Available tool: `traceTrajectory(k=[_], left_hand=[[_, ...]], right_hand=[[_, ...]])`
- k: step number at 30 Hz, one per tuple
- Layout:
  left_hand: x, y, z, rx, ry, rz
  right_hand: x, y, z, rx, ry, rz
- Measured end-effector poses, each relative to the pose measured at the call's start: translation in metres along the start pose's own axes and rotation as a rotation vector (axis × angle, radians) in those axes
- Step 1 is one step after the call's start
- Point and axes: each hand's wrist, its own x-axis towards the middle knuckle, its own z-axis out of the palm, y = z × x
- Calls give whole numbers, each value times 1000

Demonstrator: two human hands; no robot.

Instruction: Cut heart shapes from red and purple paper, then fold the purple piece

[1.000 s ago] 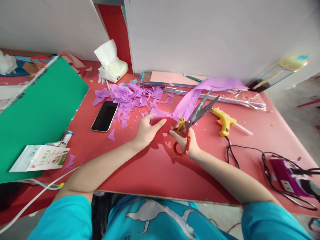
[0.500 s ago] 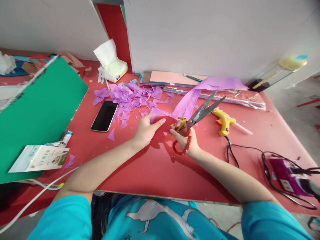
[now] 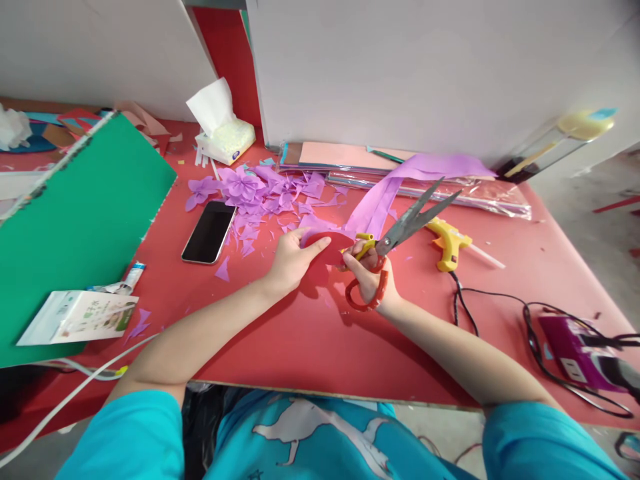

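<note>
So, left hand holds rounded red sheet; right hand, metal-bladed scissors

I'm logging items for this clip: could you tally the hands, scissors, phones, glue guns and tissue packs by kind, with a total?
Hands (left hand, right hand): 2
Scissors: 1
Phone: 1
Glue gun: 1
Tissue pack: 1
Total: 6

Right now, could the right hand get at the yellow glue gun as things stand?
Probably not to grip it: the right hand holds the scissors, their blades spread open. Once freed, it likely could, since the glue gun lies nearby on the same side, its handle uncovered.
</note>
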Motion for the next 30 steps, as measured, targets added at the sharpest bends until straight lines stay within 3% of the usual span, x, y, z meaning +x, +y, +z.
traceTrajectory(k=[12,20,24,30], left_hand=[[1,-1,1,-19,11,-2],[7,9,-7,73,38,57],[12,18,-12,96,105,176],[18,29,-20,107,169,314]], right_hand=[[2,5,-1,16,-5,-64],[2,0,-8,-135,-84,55],[2,2,-10,-154,-194,108],[2,1,-14,-226,-376,11]])
